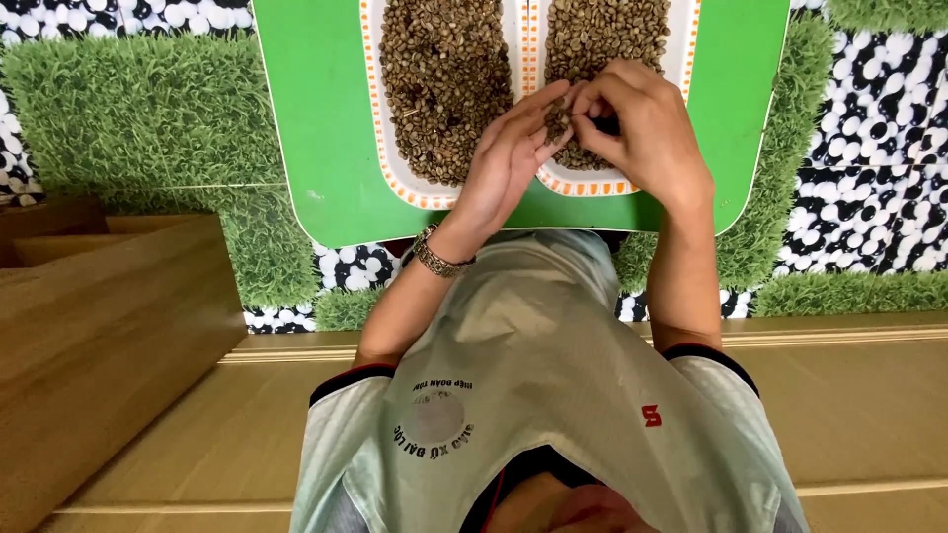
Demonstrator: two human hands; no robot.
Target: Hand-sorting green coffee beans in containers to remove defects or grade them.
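While the cupped left hand (509, 158) holds small, light, loose brown beans (556, 123), the right hand (637, 123) pinches one; they likely roll easily.

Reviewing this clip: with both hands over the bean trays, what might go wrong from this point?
1. The left hand is cupped with beans in its palm, tilted over the gap between the two trays; some may slip off onto the green table.
2. The right hand picks at those beans with its fingertips, so a pinched bean may drop into the wrong tray, left tray or right tray.
3. The right tray's near rim is hidden by the hands; nudging it is possible.
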